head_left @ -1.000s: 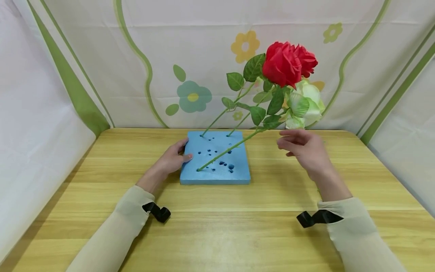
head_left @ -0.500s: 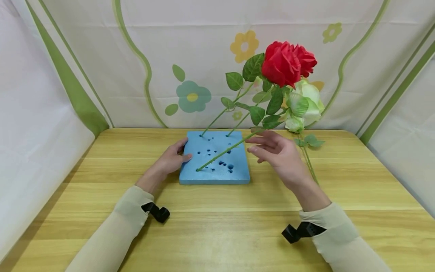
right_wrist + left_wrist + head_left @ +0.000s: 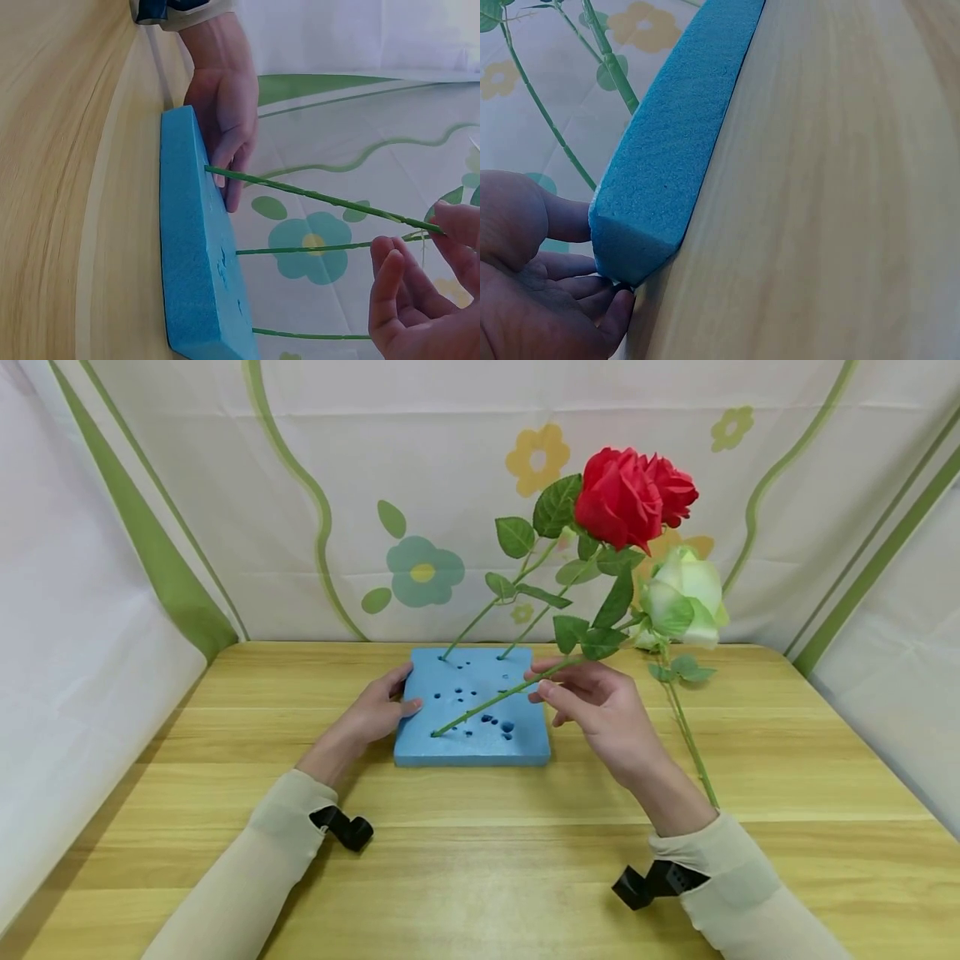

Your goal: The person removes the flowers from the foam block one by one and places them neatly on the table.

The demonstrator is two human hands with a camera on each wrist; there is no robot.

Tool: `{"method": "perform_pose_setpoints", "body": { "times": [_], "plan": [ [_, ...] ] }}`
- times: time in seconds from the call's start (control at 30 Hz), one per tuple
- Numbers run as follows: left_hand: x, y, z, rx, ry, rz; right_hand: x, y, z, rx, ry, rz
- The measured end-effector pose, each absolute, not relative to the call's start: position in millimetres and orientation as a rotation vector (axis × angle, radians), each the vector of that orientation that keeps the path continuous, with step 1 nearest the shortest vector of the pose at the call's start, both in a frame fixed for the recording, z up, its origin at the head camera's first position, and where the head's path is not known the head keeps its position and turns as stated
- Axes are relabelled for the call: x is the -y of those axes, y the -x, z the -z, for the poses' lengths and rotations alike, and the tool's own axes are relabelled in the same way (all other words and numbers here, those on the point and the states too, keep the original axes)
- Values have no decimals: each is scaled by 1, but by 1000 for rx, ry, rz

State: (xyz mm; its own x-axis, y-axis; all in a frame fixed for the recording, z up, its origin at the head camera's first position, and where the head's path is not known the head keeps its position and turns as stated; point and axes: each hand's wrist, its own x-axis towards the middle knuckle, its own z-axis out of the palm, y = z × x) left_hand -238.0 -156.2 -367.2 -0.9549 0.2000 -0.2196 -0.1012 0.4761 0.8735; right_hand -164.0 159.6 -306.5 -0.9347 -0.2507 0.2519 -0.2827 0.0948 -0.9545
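Note:
A blue foam block with several holes lies on the table. My left hand holds its left edge, thumb on top and fingers along the side; the left wrist view shows this hand at the block's corner. A pale green-white rose leans right, its stem stuck in the front-left hole. My right hand pinches that stem between thumb and forefinger, right of the block. Two red roses lean the same way from holes along the back edge.
Another stem with small leaves lies on the wooden table beyond the right hand, its bloom mostly hidden behind the pale rose. A printed curtain hangs behind the table and along both sides.
My right hand has moved left from beside the blooms onto the pale rose's stem. That bloom has shifted slightly right and down. My left hand has stayed on the block.

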Motion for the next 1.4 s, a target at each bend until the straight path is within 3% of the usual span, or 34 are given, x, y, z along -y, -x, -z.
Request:
{"method": "perform_pose_setpoints", "body": {
  "times": [1.4],
  "plan": [
    [159,237,369,-2431,-131,-1502,-171,167,301,2351,-314,-1923]
  ]
}}
